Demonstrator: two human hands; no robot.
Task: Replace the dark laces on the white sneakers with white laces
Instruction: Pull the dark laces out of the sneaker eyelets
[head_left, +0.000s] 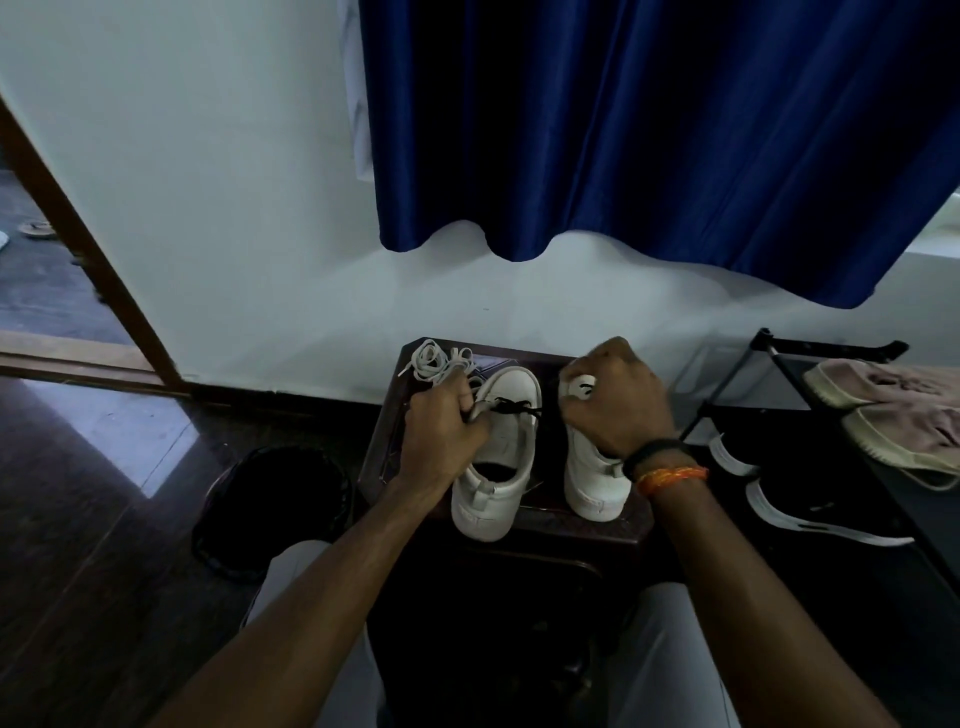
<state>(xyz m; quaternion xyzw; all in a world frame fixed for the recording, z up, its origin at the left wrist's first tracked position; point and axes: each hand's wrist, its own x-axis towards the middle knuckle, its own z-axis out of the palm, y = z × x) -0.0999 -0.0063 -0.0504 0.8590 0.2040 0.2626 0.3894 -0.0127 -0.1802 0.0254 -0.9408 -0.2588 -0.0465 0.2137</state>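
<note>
Shoes: both sneakers (498, 457) on stool (415, 358).
L hand (447, 431): I pinch dark lace (514, 408) at left shoe.
R hand (618, 405): curled on right shoe.
Tip: pull lace slow, hold shoe steady.
White laces (436, 361): behind.

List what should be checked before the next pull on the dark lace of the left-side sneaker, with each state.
1. Left hand pinching the dark lace: ok.
2. Left-side sneaker sitting on the stool: ok.
3. Right hand gripping the right-side sneaker: ok.
4. White laces within reach on the stool: ok.
5. Dark lace out of all eyelets: not ok.
6. Right-side sneaker's lacing: cannot tell, hand covers it.
</note>
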